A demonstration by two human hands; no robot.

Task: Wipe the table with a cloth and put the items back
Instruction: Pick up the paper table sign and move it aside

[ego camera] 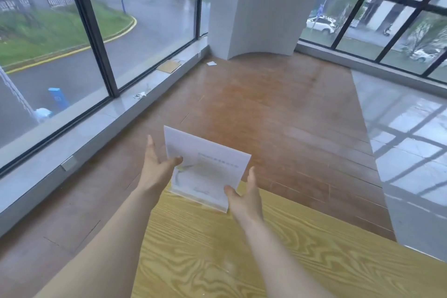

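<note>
A clear acrylic sign stand [208, 164] with a pale printed sheet inside stands upright at the far corner of the light wood-grain table [242, 254]. My left hand [157, 167] grips its left edge, thumb on the front face and fingers behind. My right hand [246, 193] holds its lower right corner the same way. The stand's base touches the tabletop near the far edge. No cloth is in view.
Beyond the table lies a brown wooden floor [266, 109] and glossy grey tiles [411, 147] to the right. A low window sill [101, 118] runs along the left with scraps of paper and a cardboard piece [168, 66]. A white pillar [256, 7] stands ahead.
</note>
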